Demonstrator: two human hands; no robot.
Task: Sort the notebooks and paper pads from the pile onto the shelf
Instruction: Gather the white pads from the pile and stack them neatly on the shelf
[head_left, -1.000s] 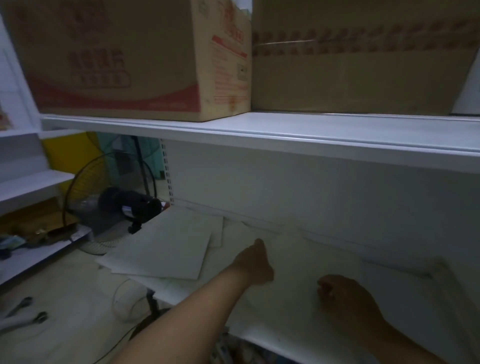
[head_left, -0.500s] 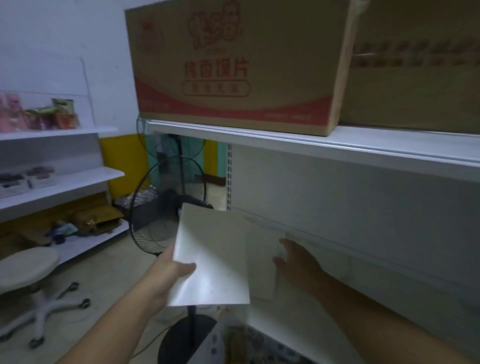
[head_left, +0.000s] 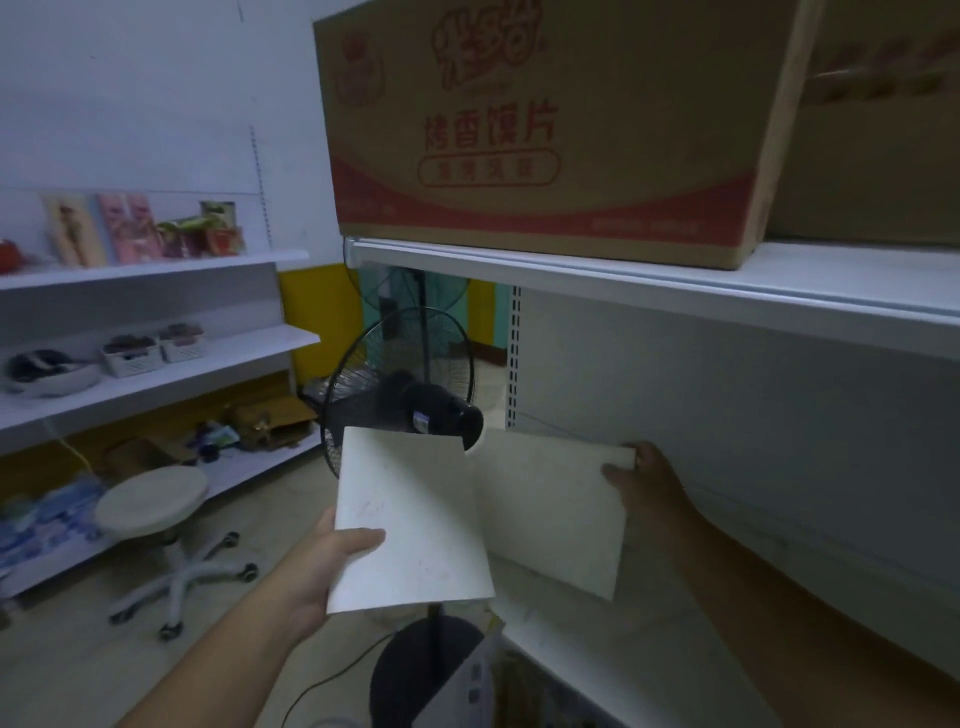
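My left hand (head_left: 332, 564) grips a thin white paper pad (head_left: 410, 519) by its lower left edge and holds it in the air beyond the left end of the white shelf (head_left: 649, 654). Thumb on top, fingers underneath. My right hand (head_left: 641, 475) pinches the far right corner of a second white pad (head_left: 556, 514), lifted and tilted over the shelf's left end. The left pad overlaps the second pad's left side. Both covers are plain, with faint smudges.
A black standing fan (head_left: 410, 400) sits just behind the pads, its round base (head_left: 426, 670) on the floor below. Cardboard boxes (head_left: 545, 124) fill the upper shelf (head_left: 675, 283). A white wheeled stool (head_left: 156, 504) and stocked wall shelves (head_left: 156, 358) lie to the left.
One second ago both hands rested on pads lying flat on the shelf. Since then each hand has picked up one pad, and my view has swung left and up.
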